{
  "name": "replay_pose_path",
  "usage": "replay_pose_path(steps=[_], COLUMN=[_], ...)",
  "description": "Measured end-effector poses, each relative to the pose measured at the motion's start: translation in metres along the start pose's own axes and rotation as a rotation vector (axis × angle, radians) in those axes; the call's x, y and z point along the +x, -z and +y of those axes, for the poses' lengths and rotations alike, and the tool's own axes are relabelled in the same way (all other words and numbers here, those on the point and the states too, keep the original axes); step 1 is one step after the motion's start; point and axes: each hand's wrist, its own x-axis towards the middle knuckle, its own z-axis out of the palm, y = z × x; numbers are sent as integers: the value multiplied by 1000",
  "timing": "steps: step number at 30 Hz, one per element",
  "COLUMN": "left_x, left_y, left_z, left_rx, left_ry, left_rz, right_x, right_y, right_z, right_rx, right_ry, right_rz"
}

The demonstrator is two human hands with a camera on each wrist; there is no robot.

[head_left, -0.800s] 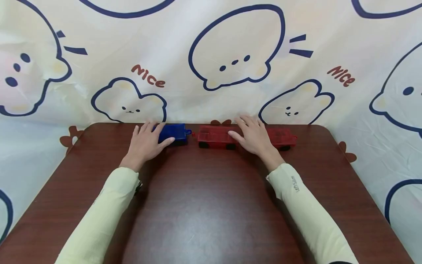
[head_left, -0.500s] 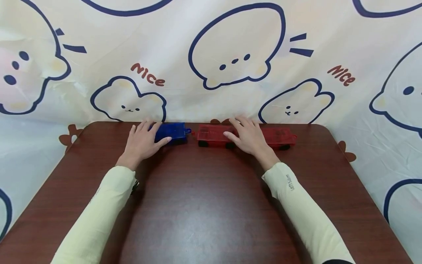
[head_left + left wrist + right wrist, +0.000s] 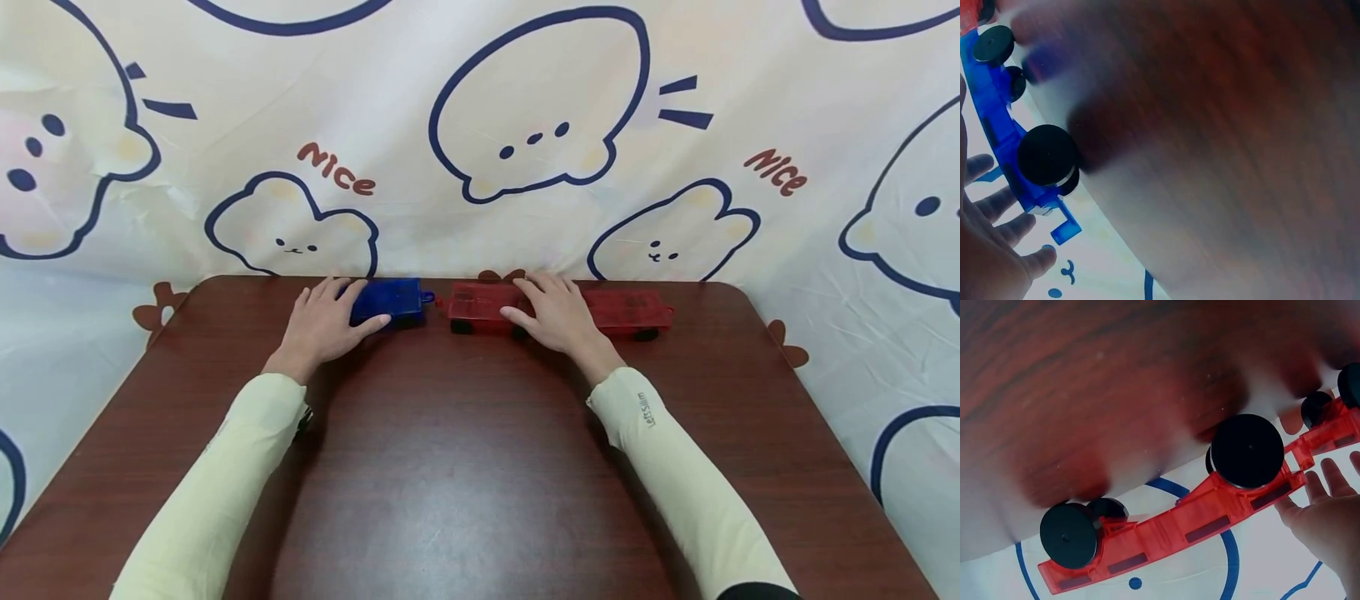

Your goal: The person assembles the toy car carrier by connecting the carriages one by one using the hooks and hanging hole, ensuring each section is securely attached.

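In the head view, a blue toy wagon (image 3: 405,302) and two red toy wagons stand in a row along the table's far edge. My left hand (image 3: 324,321) lies over the blue wagon's left end, thumb on the near side, fingers loosely extended. Past its black wheels the left wrist view shows the blue wagon's end hook (image 3: 1066,232). My right hand (image 3: 558,315), fingers spread, lies over the place where the left red wagon (image 3: 474,307) meets the right red wagon (image 3: 630,310). The right wrist view shows those red wagons joined end to end beside my fingers (image 3: 1335,478).
The dark brown wooden table (image 3: 465,467) spreads in front of both forearms. Right behind its far edge hangs a white cloth (image 3: 525,242) with cartoon bears, and it continues along both sides.
My right hand has slid left along the red wagons, uncovering more of the right one. My left hand has shifted slightly left over the blue wagon. The wagons have hardly moved.
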Motion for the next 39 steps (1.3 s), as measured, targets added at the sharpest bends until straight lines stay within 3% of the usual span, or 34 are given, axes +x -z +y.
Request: replay_pose_path(steps=[26,39], left_x=[13,19], left_y=[-11,-13], left_z=[-5,-1], left_rx=[12,31], left_ry=[-43,-63], left_rz=[-30,-66], right_x=[15,21], right_y=[-12,-18], right_z=[-8,-19], right_rx=[-43,-74], right_ry=[17,46], right_rz=[-106,-102])
